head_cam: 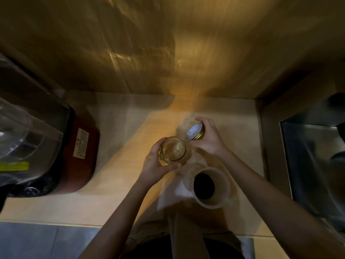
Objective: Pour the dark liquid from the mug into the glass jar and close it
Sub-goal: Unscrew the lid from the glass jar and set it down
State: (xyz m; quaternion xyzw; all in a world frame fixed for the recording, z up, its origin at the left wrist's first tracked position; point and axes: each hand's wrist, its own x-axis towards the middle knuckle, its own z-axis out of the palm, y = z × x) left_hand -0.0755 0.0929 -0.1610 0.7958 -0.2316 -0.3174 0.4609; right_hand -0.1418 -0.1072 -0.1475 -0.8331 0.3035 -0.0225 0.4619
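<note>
An open glass jar (173, 149) stands near the middle of the counter, and I look down into its empty inside. My left hand (155, 165) wraps around its side. Just right of the jar's rim, my right hand (210, 138) holds the gold-edged lid (195, 131), tilted with its pale inner face toward me and clear of the jar mouth. A white mug (219, 185) with dark liquid in it stands upright in front of the jar, near my right forearm. Neither hand touches it.
A dark red appliance (82, 159) with a white label and a clear plastic cover (28, 133) fills the counter's left side. A steel sink (313, 165) lies to the right. A pale cloth (175, 191) lies beside the mug. A wooden wall rises behind the counter.
</note>
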